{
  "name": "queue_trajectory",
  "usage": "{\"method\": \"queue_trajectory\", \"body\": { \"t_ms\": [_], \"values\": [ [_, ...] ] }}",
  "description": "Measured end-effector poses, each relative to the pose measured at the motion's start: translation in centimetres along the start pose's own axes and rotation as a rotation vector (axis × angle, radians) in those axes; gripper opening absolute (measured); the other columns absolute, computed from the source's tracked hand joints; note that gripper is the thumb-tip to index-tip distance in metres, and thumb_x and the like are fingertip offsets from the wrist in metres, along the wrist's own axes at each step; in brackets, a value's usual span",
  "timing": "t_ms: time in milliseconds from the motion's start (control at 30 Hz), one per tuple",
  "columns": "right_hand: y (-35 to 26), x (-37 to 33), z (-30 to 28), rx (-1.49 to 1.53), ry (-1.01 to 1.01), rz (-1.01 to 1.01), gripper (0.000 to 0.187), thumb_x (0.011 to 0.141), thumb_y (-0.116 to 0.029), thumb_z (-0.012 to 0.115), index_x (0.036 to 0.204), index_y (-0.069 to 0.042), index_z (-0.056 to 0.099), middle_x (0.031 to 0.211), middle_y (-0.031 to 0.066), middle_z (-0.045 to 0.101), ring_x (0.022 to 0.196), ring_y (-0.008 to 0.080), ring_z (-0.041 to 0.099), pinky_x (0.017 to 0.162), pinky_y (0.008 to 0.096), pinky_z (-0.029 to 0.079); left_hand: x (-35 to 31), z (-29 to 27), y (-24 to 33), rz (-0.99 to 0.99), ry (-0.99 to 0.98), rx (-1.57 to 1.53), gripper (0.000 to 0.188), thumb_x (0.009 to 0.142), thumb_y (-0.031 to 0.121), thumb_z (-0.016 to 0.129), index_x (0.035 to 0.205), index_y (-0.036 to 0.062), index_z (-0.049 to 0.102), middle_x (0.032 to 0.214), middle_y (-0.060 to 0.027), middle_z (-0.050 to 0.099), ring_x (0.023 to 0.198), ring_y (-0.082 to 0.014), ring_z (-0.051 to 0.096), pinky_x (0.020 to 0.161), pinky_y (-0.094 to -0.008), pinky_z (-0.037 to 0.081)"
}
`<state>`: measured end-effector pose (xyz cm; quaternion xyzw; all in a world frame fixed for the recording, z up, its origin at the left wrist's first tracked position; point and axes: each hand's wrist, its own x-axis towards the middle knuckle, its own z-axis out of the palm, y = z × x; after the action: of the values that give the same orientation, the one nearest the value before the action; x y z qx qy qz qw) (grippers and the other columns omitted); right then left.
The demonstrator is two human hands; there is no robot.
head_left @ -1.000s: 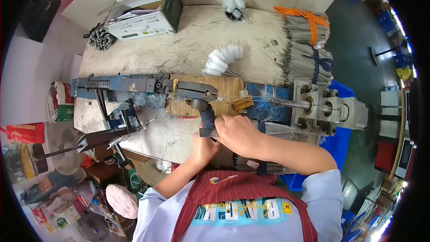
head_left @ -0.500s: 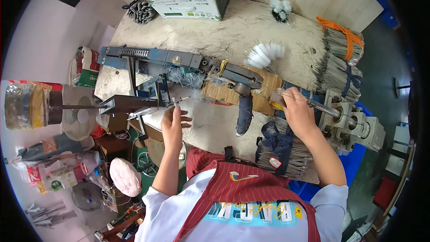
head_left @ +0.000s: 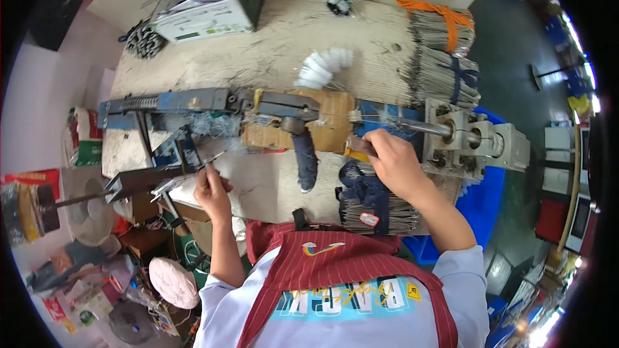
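My left hand (head_left: 214, 194) is closed, thumb and fingertips pinching a thin pale rod (head_left: 215, 157) that sticks up at a slant. Beside it is a dark narrow trough (head_left: 142, 182) with pale wire-like pieces at its end. My right hand (head_left: 394, 162) curls its fingers over the edge of a small metal plate (head_left: 365, 147), above a yellow piece; the fingertips are partly hidden. Just beyond that hand, a thin wire runs to the steel spindle (head_left: 425, 127). A dark wrapped lever (head_left: 305, 162) hangs from the blue machine (head_left: 187, 101) between my hands.
Bundles of thin wires (head_left: 445, 32) stand at the right, one tied in orange. Another bundle (head_left: 380, 203), tied with dark cloth, lies close to my body. At the back are a white-green box (head_left: 209, 22) and white bristle pieces (head_left: 322, 67). A blue bin (head_left: 474, 209) sits right.
The view has swung to the right, so the bench appears farther left. My left hand's fingers have drawn in more around the rod. My right hand stays by the metal plate.
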<state>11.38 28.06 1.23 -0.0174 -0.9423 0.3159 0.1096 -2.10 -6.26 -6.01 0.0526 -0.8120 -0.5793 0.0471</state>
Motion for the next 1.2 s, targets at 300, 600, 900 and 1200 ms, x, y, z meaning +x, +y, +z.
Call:
{"method": "queue_trajectory", "body": {
  "t_ms": [300, 600, 900, 1200],
  "values": [
    [-3.6, -2.8, -6.5, 0.724, 0.011, 0.541, 0.025, 0.097, -0.011, 0.056, 0.118, 0.001, 0.053, 0.089, 0.0059, 0.064, 0.063, 0.0051, 0.055, 0.052, 0.0206, 0.044, -6.2, 4.7, 10.8, -0.078, -0.913, -0.251, 0.026, 0.101, 0.013, 0.049, 0.082, -0.0012, 0.059, 0.071, -0.0061, 0.063, 0.056, -0.0106, 0.06, 0.052, -0.0251, 0.049],
    [-2.1, 0.9, -6.7, 0.032, 0.287, 0.067, 0.026, 0.08, -0.004, 0.067, 0.105, 0.0, 0.059, 0.098, 0.0145, 0.065, 0.089, 0.0313, 0.064, 0.069, 0.0341, 0.053, -7.8, 17.3, 14.6, -0.605, -0.941, -0.658, 0.024, 0.101, 0.022, 0.051, 0.088, 0.0028, 0.058, 0.07, -0.0063, 0.062, 0.052, -0.0134, 0.058, 0.047, -0.0245, 0.046],
    [-2.1, 2.0, -6.3, -0.489, 0.003, -0.369, 0.016, 0.08, -0.013, 0.063, 0.092, -0.004, 0.059, 0.098, 0.0104, 0.067, 0.09, 0.0247, 0.065, 0.061, 0.0326, 0.056, -8.3, 17.2, 12.0, -0.301, -0.668, -0.616, 0.024, 0.102, 0.022, 0.05, 0.093, 0.0022, 0.06, 0.076, -0.0042, 0.063, 0.057, -0.0107, 0.057, 0.049, -0.0252, 0.045],
    [-0.6, 9.1, -5.5, -0.322, -0.224, -0.036, 0.012, 0.086, -0.018, 0.058, 0.086, -0.007, 0.061, 0.074, 0.0152, 0.065, 0.073, 0.0359, 0.066, 0.065, 0.0478, 0.051, -8.6, 16.7, 13.3, -0.431, -0.702, -0.698, 0.029, 0.103, 0.025, 0.049, 0.088, 0.0014, 0.058, 0.065, -0.007, 0.06, 0.049, -0.0152, 0.056, 0.044, -0.0247, 0.043]
  ]
}}
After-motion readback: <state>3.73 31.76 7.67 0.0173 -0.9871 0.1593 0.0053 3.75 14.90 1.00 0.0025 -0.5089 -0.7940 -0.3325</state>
